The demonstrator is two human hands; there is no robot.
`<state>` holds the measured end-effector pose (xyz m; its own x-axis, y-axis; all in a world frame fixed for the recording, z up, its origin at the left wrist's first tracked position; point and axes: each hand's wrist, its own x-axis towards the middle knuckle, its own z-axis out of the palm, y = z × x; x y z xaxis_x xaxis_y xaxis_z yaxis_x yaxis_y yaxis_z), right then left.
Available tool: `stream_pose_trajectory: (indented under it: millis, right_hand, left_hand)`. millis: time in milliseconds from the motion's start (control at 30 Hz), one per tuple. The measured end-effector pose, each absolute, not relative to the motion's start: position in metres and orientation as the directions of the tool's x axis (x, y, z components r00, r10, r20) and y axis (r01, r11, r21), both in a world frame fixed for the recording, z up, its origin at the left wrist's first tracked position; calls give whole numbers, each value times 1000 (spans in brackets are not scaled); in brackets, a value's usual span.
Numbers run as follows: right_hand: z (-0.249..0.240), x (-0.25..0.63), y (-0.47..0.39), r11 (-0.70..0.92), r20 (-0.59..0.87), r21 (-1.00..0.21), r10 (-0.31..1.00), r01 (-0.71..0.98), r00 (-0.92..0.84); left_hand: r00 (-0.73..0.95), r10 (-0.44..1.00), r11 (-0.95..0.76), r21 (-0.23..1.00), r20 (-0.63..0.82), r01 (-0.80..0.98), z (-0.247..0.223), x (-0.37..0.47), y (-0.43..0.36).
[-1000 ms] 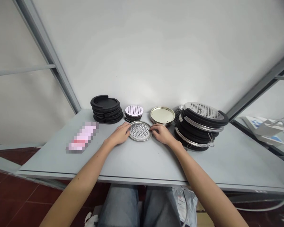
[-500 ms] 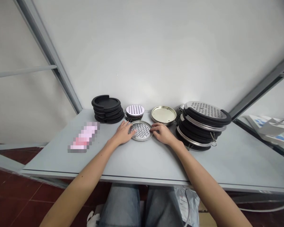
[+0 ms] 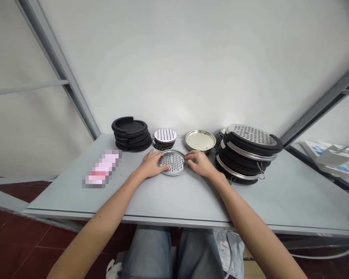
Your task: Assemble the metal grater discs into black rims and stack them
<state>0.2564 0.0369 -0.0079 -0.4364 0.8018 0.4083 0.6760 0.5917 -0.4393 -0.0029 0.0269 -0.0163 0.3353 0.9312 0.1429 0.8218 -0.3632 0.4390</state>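
Note:
A round metal grater disc (image 3: 174, 162) with a raised rim and rows of perforated teeth lies on the grey table in front of me. My left hand (image 3: 151, 164) holds its left side, with the thumb over the toothed surface and the fingers along the rim. On the opposite edge, the bent fingers and thumb of my right hand (image 3: 200, 162) grip the rim. Just behind the disc stands a small stack topped by a pale oval grater plate (image 3: 165, 135). Shallow gold-coloured round lids (image 3: 200, 140) are piled behind my right hand.
Black notched rings (image 3: 130, 133) are stacked at the back left. A tall pile of black rings and metal hoops, topped by a perforated grater plate (image 3: 251, 134), stands right of my right hand. A blurred pink item (image 3: 103, 168) lies left. Metal frame posts flank the table (image 3: 174, 201).
The grater disc has shifted very slightly towards me. My left thumb now reaches a little farther over its surface. My right hand stays at the rim.

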Motion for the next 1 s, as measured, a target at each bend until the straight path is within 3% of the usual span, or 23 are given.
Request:
stream_pose_trajectory:
  millis: [200,400,1000]
  right_hand:
    - [-8,254,36,556,422,-472,824,684,-379]
    - [-18,250,38,593,410,-466,802,657,-434]
    - [-24,246,41,644,378,-445,765,622,-522]
  left_hand:
    - [485,862,-494,450,145,744,-15,0,23]
    - [639,763,-607,446,96,658,-5,4,15]
    - [688,723,-635,450,59,628,0,7,11]
